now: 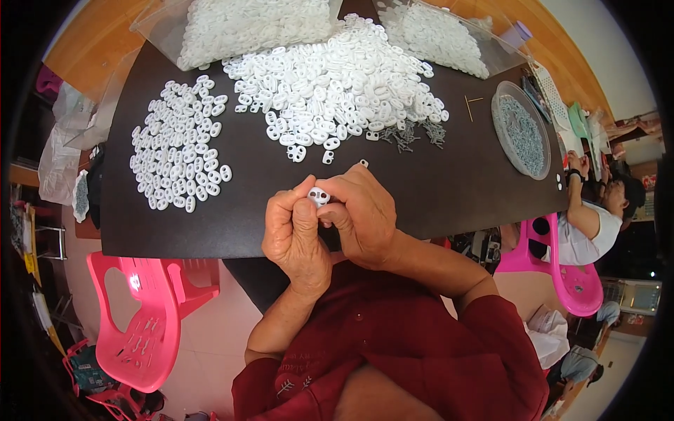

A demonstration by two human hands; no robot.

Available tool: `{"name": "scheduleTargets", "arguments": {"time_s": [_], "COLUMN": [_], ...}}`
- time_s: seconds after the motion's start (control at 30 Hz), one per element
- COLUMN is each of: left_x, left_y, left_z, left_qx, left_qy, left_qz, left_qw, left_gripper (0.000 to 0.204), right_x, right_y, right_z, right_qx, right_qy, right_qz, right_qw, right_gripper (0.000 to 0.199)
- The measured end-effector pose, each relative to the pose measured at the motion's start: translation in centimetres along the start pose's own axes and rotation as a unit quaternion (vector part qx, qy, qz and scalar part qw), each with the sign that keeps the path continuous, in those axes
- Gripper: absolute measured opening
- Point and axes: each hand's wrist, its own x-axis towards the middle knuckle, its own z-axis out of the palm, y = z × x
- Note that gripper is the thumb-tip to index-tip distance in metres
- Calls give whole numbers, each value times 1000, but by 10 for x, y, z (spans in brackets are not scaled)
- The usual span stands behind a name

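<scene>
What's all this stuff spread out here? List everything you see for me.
small white oval plastic piece with two holes: one, white, pinched between both hands
large heap of white pieces: many, white, table centre
smaller flat spread of white pieces: many, white, table left
clear plastic bags of white pieces: two, far edge
small grey metal parts: loose cluster, grey, right of heap
round clear tray of metal parts: one, table right
dark table: one, dark brown
pink plastic chairs: two, lower left and right
another person: one, seated right
left hand: grip on piece
right hand: grip on piece
</scene>
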Motion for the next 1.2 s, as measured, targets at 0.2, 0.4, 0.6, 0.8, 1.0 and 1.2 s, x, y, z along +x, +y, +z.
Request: {"name": "scheduleTargets", "arguments": {"time_s": [0.2, 0.4, 0.6, 0.8, 1.0, 1.2], "left_x": [-3, 0, 2, 1, 0, 10], "left_y": [-5, -10, -9, -5, 7, 2], "left_z": [3, 2, 3, 10, 15, 5], "left_qx": [15, 54, 40, 33, 111, 109], "left_qy": [31, 35, 35, 47, -66, -49], "left_qz": [17, 45, 32, 26, -18, -81], "left_qw": [999, 997, 998, 998, 991, 990], "left_gripper": [20, 20, 19, 18, 34, 35], "right_x": [0, -3, -1, 10, 14, 105], "right_y": [2, 3, 5, -4, 11, 70], "right_z": [2, 4, 2, -2, -38, -135], "right_qx": [-22, -22, -28, -25, -11, -307], "right_qy": [19, 22, 13, 37, -18, 68], "right_qz": [-45, -46, -52, -40, 55, -10], "right_qw": [999, 998, 998, 998, 998, 949], "right_gripper": [23, 30, 24, 20, 12, 9]}}
